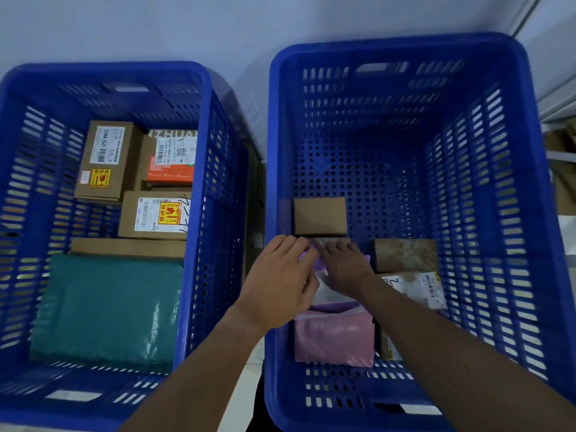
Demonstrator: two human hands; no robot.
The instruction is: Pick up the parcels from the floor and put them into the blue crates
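Observation:
Two blue crates stand side by side: the left crate [199, 98] and the right crate [389, 45]. Both my hands reach into the right crate. My left hand [280, 282] and my right hand [344, 266] grip a purple mailer parcel [332, 296] with a white label from either side, near the crate's left wall. Just beyond it lies a small brown box [320, 215]. A pink mailer [335, 339] lies nearer me. To the right sit a taped brown box [405, 254] and a labelled parcel [420, 288].
The left crate holds several cardboard boxes [106, 160] with labels and a large green mailer [106, 307]. A pale wall rises behind both crates. Cardboard and a shelf frame [561, 157] show at the right edge. A narrow strip of floor [254, 244] runs between the crates.

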